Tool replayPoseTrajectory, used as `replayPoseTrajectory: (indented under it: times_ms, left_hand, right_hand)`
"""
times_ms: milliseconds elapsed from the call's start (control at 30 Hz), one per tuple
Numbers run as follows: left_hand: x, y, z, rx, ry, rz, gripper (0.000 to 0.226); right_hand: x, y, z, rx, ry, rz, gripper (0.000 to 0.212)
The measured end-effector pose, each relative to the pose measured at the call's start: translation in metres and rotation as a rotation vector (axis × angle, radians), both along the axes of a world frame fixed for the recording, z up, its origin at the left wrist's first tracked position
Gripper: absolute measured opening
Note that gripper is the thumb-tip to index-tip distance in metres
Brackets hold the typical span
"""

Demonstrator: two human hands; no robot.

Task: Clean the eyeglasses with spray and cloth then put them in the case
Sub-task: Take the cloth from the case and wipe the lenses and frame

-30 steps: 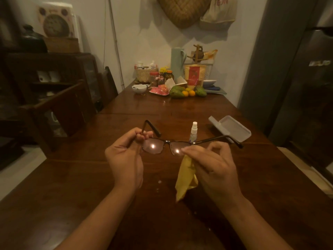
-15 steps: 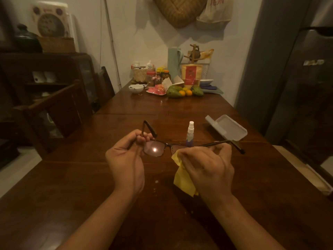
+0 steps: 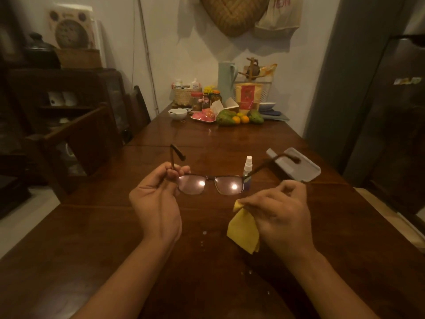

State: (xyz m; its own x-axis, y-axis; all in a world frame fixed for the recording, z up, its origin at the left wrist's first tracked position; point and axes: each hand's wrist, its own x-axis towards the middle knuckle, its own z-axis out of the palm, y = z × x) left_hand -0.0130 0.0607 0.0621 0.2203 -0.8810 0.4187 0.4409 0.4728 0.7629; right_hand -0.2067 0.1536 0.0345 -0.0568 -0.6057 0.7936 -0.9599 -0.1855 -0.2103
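Yellow cloth [image 3: 243, 229] now off the lens, bunched in right hand [image 3: 282, 215], left hand [image 3: 158, 201] seemingly pinching eyeglasses [image 3: 210, 184]

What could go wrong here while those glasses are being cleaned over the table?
The dark-framed eyeglasses hang from the left hand alone, pinched at one hinge, so they might twist or drop onto the brown wooden table. The small clear spray bottle stands just behind them, so a swing could tip it. The yellow cloth in the right hand dangles near droplets on the table.
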Motion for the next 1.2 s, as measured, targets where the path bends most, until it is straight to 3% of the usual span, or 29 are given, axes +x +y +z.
replayPoseTrajectory:
  times_ms: [100,233,300,367,500,667,867,933,1100,1200]
  left_hand:
    - [0.001,-0.002,0.001,-0.015,0.000,0.001,0.043]
    - [-0.001,0.002,-0.001,-0.019,0.003,-0.027,0.031]
    - [-0.001,0.003,-0.002,-0.027,0.024,-0.052,0.016]
    - [-0.003,0.003,-0.003,-0.041,0.042,-0.078,0.012]
    - [-0.003,0.002,-0.002,-0.076,0.035,-0.077,0.020]
    - [0.002,-0.003,-0.005,-0.107,-0.016,-0.038,0.021]
    - [0.000,-0.006,-0.009,-0.020,-0.011,-0.027,0.022]
    - [-0.004,-0.006,-0.011,0.045,-0.034,-0.010,0.017]
    - [-0.012,-0.004,-0.015,0.193,0.001,-0.056,0.011]
    - [-0.012,-0.004,-0.018,0.263,0.014,-0.104,0.011]
  right_hand:
    - [0.006,-0.004,0.001,0.159,-0.379,-0.002,0.024]
    - [0.014,-0.009,0.004,0.414,-1.128,0.301,0.024]
    - [0.011,-0.009,0.004,0.537,-1.355,0.432,0.022]
    - [0.008,-0.008,0.005,0.605,-1.455,0.553,0.026]
    - [0.002,-0.008,0.004,0.669,-1.468,0.636,0.024]
    - [-0.008,-0.009,0.006,0.655,-1.324,0.533,0.017]
    - [-0.016,-0.015,0.003,0.656,-0.816,0.171,0.029]
    - [-0.015,-0.015,0.001,0.635,-0.731,0.127,0.036]
    - [-0.007,-0.016,0.005,0.410,-0.884,0.323,0.032]
    - [-0.001,-0.019,0.001,0.286,-0.917,0.298,0.020]
